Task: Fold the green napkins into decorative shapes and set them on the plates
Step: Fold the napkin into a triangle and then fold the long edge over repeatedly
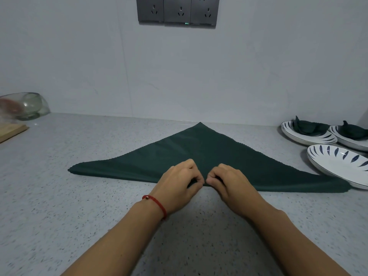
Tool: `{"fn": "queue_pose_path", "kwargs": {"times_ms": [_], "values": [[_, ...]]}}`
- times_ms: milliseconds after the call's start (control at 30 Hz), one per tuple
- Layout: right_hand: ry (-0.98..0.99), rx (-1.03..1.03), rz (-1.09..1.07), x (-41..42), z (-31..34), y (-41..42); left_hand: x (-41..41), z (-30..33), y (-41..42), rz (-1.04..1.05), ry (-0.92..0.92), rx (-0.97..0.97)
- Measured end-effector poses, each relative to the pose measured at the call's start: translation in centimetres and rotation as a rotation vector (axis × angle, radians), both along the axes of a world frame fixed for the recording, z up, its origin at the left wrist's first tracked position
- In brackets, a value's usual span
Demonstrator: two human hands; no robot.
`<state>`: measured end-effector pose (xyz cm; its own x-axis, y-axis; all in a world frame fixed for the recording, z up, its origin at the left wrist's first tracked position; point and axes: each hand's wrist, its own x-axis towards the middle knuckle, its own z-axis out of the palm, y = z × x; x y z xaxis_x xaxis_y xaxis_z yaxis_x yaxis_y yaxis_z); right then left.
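You have the green napkin (209, 156) lying flat on the speckled counter (59, 196) in the middle of the frame, folded into a wide triangle with its apex pointing toward the wall and its long folded edge toward you. Your left hand (179, 180) and right hand (229, 180) meet at the centre of that long edge, fingers curled, each pinching the cloth, knuckles almost touching.

This looks like the start of a roll or a pleat worked from the base of the triangle, so the shaping step is only beginning on this napkin. At the right edge of the frame two plates already carry folded napkins: the far plate (294, 136) and the one beside it (342, 142). The nearer empty plate (338, 162) sits just beside the napkin's right tip, which seems to touch or slip under its rim; I cannot tell which.

Your next move calls for even tension: roll or fold with both hands together so the edge stays straight, and watch that right tip so it does not drag against the plate. The soft cloth will probably slacken if you let go early.
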<state>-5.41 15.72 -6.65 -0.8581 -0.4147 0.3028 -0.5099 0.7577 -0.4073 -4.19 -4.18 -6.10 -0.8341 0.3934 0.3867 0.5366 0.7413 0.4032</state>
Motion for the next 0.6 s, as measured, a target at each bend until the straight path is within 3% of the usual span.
{"fn": "queue_pose_path", "kwargs": {"times_ms": [600], "values": [[-0.019, -0.089, 0.01, -0.16, 0.03, 0.03, -0.58, 0.5, 0.39, 0.026, 0.007, -0.029]]}}
